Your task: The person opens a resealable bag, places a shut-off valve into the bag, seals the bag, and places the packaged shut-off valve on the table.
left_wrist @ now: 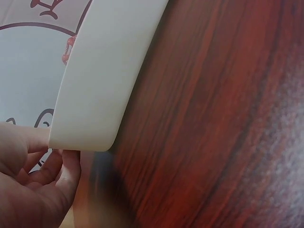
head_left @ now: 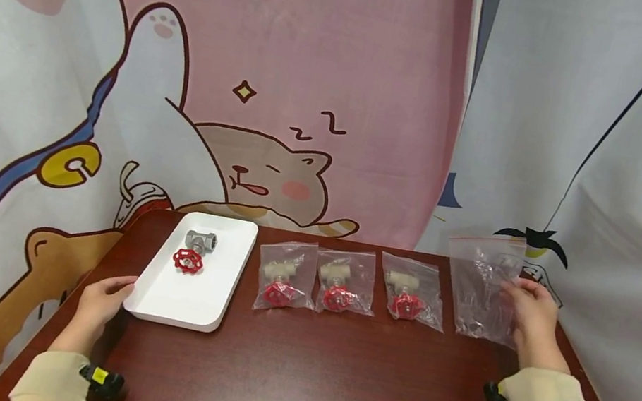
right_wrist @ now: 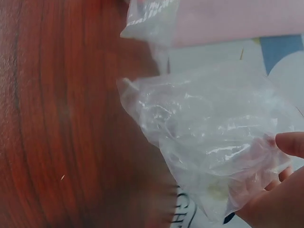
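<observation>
My left hand [head_left: 99, 305] pinches the near-left corner of a white tray [head_left: 173, 309]. In the left wrist view the thumb lies at the tray's rim and the fingers are curled below. A metal valve [head_left: 201, 242] with a red handwheel lies on the tray. At the right, my right hand [head_left: 533, 313] pinches the right side of a clear plastic bag [head_left: 476, 271], which stands upright at the table's far edge. A small round grey shape shows near the bag's bottom; I cannot tell what it is. The right wrist view shows the bag's crumpled film beside the thumb.
Three clear bags, a left one [head_left: 286, 273], a middle one [head_left: 345, 280] and a right one [head_left: 411, 292], each hold a red-wheeled valve. They lie in a row on the dark wooden table [head_left: 301, 383]. A printed curtain [head_left: 380, 82] hangs behind.
</observation>
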### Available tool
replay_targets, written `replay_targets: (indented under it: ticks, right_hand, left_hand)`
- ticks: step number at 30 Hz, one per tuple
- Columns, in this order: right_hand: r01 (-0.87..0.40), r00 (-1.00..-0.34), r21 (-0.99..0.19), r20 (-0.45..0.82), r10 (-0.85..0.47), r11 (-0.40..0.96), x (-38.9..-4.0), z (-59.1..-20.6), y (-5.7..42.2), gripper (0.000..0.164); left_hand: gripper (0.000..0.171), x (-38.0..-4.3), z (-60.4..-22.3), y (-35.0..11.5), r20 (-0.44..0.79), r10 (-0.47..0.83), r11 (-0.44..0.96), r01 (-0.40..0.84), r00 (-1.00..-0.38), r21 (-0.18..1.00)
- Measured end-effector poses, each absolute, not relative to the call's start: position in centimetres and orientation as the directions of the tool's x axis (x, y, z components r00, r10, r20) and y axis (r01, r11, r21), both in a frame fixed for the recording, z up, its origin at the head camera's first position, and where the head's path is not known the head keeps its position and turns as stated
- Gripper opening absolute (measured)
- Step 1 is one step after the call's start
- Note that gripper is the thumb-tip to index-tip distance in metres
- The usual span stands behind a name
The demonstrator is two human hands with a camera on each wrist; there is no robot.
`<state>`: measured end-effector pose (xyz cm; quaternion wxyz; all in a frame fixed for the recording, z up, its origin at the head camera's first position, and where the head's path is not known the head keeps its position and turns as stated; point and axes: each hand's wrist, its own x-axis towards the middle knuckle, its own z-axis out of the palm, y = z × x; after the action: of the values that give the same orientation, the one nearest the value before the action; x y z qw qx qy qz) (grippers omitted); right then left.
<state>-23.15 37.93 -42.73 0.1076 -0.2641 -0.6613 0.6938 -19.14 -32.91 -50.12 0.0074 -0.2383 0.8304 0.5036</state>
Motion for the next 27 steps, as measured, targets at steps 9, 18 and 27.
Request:
replay_targets:
  ticks: [9,18,27]
  right_hand:
    - [0.003,-0.822,-0.999,0.026,0.569,0.049,-22.2,-40.9,34.0,0.015]
    - [-0.243,-0.788,-0.934,0.348,0.509,0.262,-20.7,-39.3,29.6,0.012]
    - [-0.392,-0.796,-0.887,0.459,0.393,0.244,-18.7,-38.7,25.4,0.017]
  left_hand:
    - [0.049,-19.0,-50.3,-32.7,-0.25,-0.386,0.376,-0.399,-0.888,0.836]
    - [0.051,-19.0,-50.5,-32.5,-0.255,-0.379,0.38,-0.401,-0.89,0.834]
    - [0.048,-19.1,-50.3,-32.8,-0.218,-0.386,0.392,-0.374,-0.896,0.841]
